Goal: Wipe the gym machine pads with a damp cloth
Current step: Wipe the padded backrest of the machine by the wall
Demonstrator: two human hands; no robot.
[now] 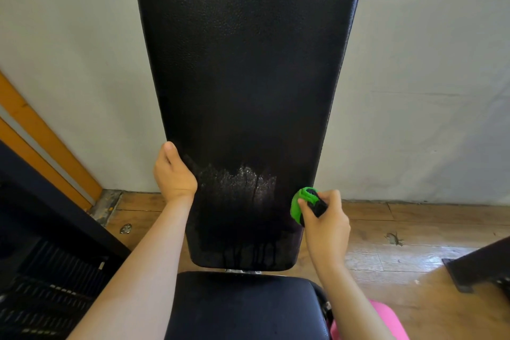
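the right grip (323, 218) pinched the bunched green cloth (299, 201) at the lower right edge of the back pad (242, 63), its long axis running upward, the wet patch (240, 182) lying leftward toward the left grip (174, 174) curled round the opposite edge.

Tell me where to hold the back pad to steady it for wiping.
Grip the back pad by its left edge, low down, coming from the left, as the left hand does: the pad stands upright and narrow, with its side edge free to wrap. That leaves the wet face clear for the right hand and its green cloth.
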